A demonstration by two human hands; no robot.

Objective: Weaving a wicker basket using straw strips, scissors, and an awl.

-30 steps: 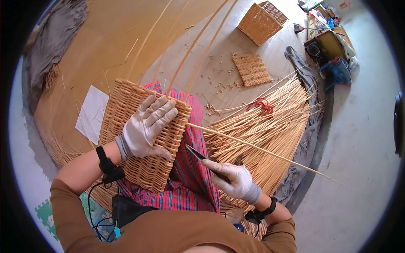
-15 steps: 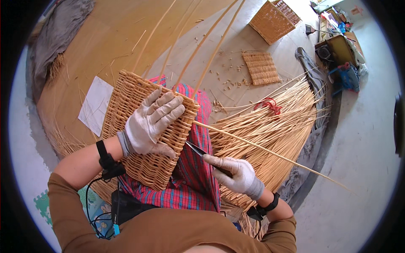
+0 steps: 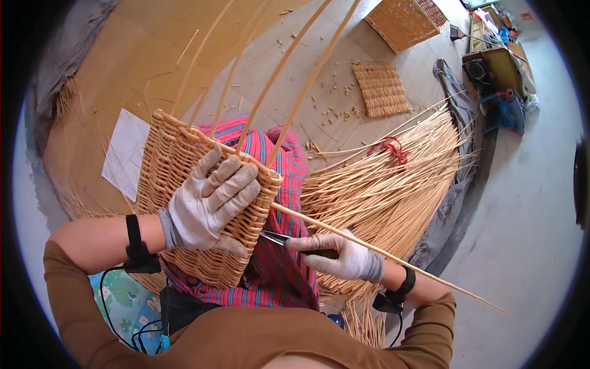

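Note:
A woven wicker panel (image 3: 184,203) lies tilted across my lap, with several long stakes rising from its far edge. My left hand (image 3: 212,200), in a whitish glove, rests flat on it near the right edge, fingers stretched out. My right hand (image 3: 344,255), also gloved, grips a dark-handled tool with a narrow pointed metal blade (image 3: 275,237). The blade's tip is at the panel's right edge; whether it touches the weave I cannot tell. Above the right hand, a long loose rod (image 3: 369,246) runs from that edge out to the right, over my forearm.
Red plaid cloth (image 3: 286,277) covers my lap. A large bundle of rods (image 3: 393,203) with a red tie (image 3: 391,149) lies to the right. Farther off are a small woven panel (image 3: 381,91), a wicker basket (image 3: 405,24) and scattered offcuts. A white sheet (image 3: 126,154) lies at left.
The panel and my left hand have shifted slightly left and down in view. My right hand has moved a little lower and left, still gripping the tool. The rod now passes over my right wrist.

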